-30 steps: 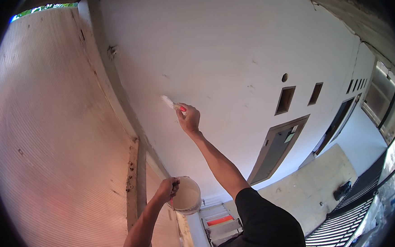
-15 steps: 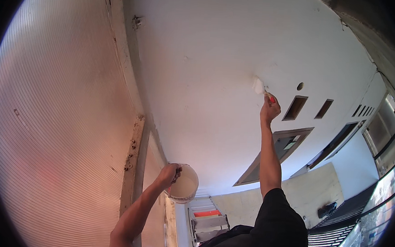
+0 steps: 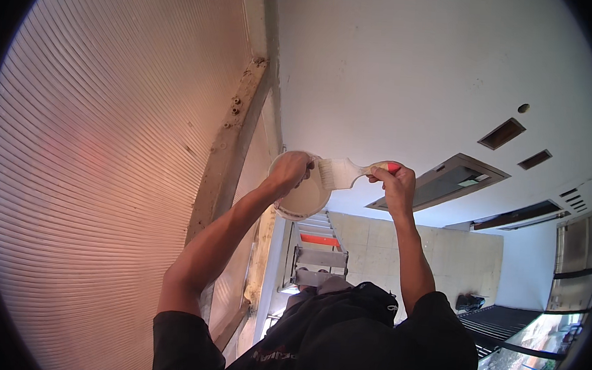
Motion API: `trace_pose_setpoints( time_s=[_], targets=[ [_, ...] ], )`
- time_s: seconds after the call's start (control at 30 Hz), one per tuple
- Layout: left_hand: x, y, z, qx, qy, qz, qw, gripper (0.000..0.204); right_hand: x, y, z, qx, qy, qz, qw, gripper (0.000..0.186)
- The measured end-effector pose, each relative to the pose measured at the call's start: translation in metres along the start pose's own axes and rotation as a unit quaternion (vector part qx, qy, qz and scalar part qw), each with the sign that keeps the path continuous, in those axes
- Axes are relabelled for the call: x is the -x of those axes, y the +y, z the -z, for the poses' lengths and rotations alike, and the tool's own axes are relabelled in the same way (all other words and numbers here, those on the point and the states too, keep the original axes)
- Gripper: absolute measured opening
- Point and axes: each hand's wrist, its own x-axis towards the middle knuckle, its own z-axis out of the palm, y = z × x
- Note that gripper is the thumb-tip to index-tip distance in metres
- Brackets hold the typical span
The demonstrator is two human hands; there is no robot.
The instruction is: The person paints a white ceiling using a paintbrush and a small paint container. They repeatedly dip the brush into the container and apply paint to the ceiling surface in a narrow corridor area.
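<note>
Here, the brush [image 3: 344, 174] lies crosswise between the two hands, its long axis running almost level from side to side. The bristles point left, over the right-hand edge of the bucket [image 3: 298, 216]; the handle, red at its end, points right. The right hand [image 3: 395, 184] pinches that handle between thumb and fingers, so it is the one on the brush, while the left hand [image 3: 288, 172] is just beside the bristle tips without seeming to grip them. The left hand is curled closed on the bucket at the upper left of its rim; whether it grips the rim itself or a bail cannot be told. The bucket's mouth faces up toward the view, showing pale paint [image 3: 302, 200] inside. Whether the bristles touch the rim or stand clear above it is also unclear. The white wall [image 3: 411, 70] lies beyond both hands, and a ladder [image 3: 322, 257] shows below the bucket.
</note>
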Motion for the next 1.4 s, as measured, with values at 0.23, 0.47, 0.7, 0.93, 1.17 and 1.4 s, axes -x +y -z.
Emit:
trace_pose_setpoints(
  time_s=[0.23,0.47,0.7,0.93,1.17,1.4],
  targets=[
    [-0.012,-0.007,0.001,-0.089,0.004,-0.051,0.995,0.026,0.003,0.061,-0.059,0.112,-0.048,0.058,0.991,0.019],
    [-0.016,-0.014,0.0,-0.077,-0.022,-0.043,0.996,0.025,-0.013,0.106,-0.118,0.452,-0.197,0.193,0.848,0.012],
    [-0.017,-0.014,-0.004,-0.055,-0.056,-0.038,0.996,0.026,-0.029,0.154,-0.145,0.485,-0.191,0.256,0.814,0.017],
    [-0.013,-0.011,-0.001,-0.04,-0.076,-0.016,0.996,0.025,-0.013,0.086,-0.128,0.492,-0.218,0.136,0.832,0.019],
    [-0.017,-0.021,-0.002,-0.112,-0.058,-0.082,0.989,0.023,-0.001,0.07,-0.104,0.302,-0.259,0.015,0.917,0.02],
    [-0.014,-0.013,-0.003,-0.043,-0.046,-0.023,0.998,0.024,0.005,0.081,-0.1,0.215,-0.187,0.143,0.948,0.023]
  ],
)
